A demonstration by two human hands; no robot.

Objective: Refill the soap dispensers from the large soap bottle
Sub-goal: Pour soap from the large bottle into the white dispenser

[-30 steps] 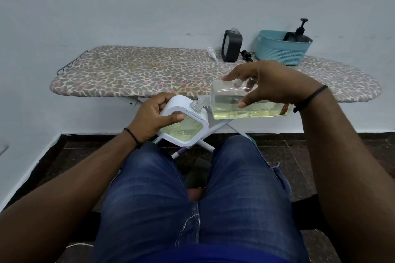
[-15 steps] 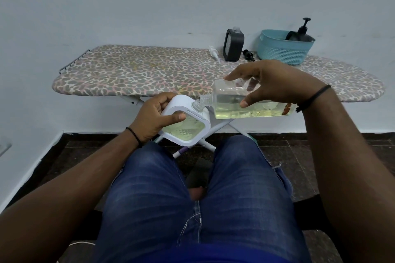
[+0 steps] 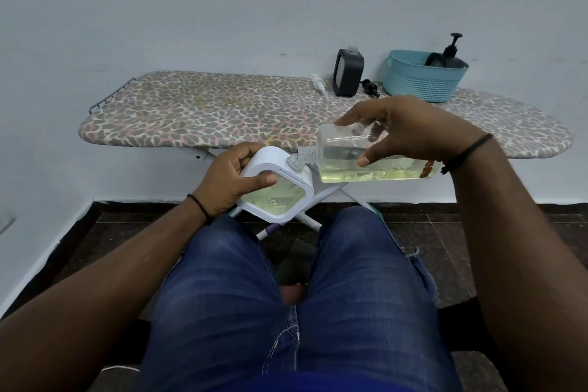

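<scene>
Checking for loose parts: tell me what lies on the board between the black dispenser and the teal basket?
A small black pump head lies between black dispenser and teal basket, per the head view.

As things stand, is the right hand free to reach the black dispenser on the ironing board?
Probably not yet: the right hand grips the large soap bottle, tipped at the white dispenser. Otherwise nothing blocks the black dispenser.

The ironing board point(image 3: 197, 111) is showing a grey, pink and cream leopard-spot cover. At its far right edge a teal basket point(image 3: 420, 83) is sitting beside a black dispenser point(image 3: 347, 73). The white-framed dispenser point(image 3: 280, 191) and clear large soap bottle point(image 3: 366, 165) are holding pale yellow liquid. The jeans point(image 3: 286, 296) are showing blue.
</scene>
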